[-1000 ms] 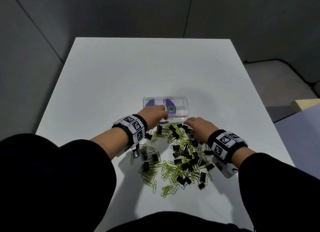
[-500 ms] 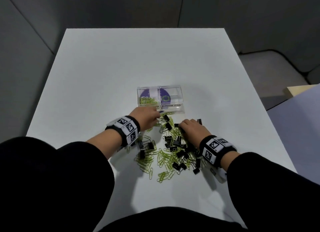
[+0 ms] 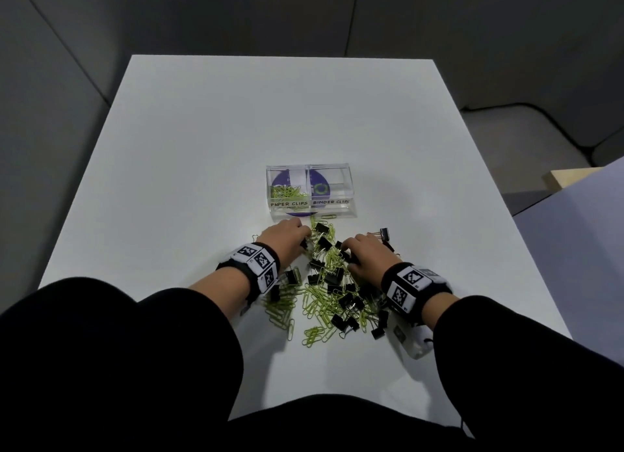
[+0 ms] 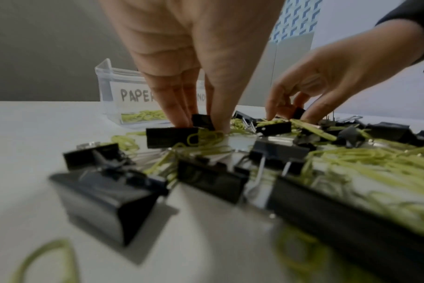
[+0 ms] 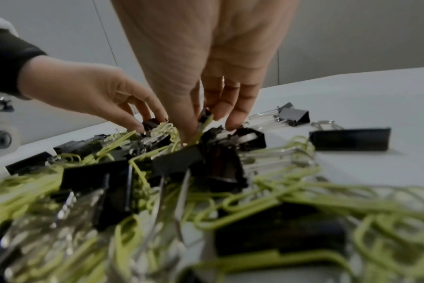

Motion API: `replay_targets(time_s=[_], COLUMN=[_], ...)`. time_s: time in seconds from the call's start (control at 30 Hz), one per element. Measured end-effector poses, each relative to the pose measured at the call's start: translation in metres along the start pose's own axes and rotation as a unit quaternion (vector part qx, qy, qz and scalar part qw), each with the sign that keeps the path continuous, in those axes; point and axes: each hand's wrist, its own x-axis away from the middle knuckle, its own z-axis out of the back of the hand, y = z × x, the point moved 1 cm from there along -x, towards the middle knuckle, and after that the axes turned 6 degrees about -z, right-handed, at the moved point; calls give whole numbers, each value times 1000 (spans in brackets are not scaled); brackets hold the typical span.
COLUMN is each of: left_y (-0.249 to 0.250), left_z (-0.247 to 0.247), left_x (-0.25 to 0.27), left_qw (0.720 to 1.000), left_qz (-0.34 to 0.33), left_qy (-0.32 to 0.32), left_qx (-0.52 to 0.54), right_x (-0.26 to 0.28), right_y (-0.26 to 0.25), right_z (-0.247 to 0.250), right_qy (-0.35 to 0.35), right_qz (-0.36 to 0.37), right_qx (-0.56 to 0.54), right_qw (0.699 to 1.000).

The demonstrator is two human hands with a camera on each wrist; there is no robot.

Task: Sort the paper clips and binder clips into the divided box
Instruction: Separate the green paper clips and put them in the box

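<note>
A clear divided box [image 3: 351, 194] stands mid-table, labelled PAPER CLIPS on the left half and BINDER CLIPS on the right. Several green paper clips [image 3: 285, 192] lie in the left half. In front of it is a mixed pile of green paper clips [image 3: 317, 303] and black binder clips [image 3: 347, 303]. My left hand [image 3: 302, 240] reaches into the pile's far left; its fingertips pinch a black binder clip [image 4: 202, 121]. My right hand [image 3: 344, 249] is just to the right of it, thumb and fingers pinching another black binder clip [image 5: 204, 115] tangled with a green paper clip.
A few binder clips [image 3: 381, 233] lie apart at the pile's right. One paper clip [image 3: 329, 216] rests against the box's front wall. The white table [image 3: 202, 130] has bare surface to the left, right and beyond the box. A grey chair or bench [image 3: 574, 215] stands beyond the right edge.
My left hand has drawn back from over the box's paper clip half down into the pile. The right hand stayed in the pile and closed its fingers on a clip.
</note>
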Motion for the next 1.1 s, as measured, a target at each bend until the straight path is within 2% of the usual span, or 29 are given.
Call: replay_targets(time_s=[0.1,0.2,0.37,0.43,0.53,0.63,0.73,0.9,1.0,1.1], left_y=[3,5,-3,-9,-14,-10,-7,-25,-37,-44], left_z=[0,0,17,27,37,37,33,40,32,20], left_x=[4,10,17,20,20,21,22,16,15,18], left_qw=[1000,999,997,996,994,992,990,987,987,988], left_qz=[-5,-35,-45,-39,-29,-25,-24,44,92,116], left_qy=[-26,-23,-9,5,23,-25,-47,18,-6,-41], left_qx=[15,23,60,83,104,120,134,156,133,90], right_x=[1,3,-6,-16,-28,-31,-29,-42,-51,-49], right_y=[3,5,10,16,23,19,8,-8,-14,-15], right_z=[4,10,36,45,46,36,30,29,25,21], right_qy=[-24,-31,34,58,39,3,10,26,1,6], right_qz=[0,14,25,14,-12,-17,18,72,80,82], right_qx=[-21,-48,-114,-105,-59,-35,-30,48,90,95], right_qw=[999,998,993,993,997,999,999,996,993,992])
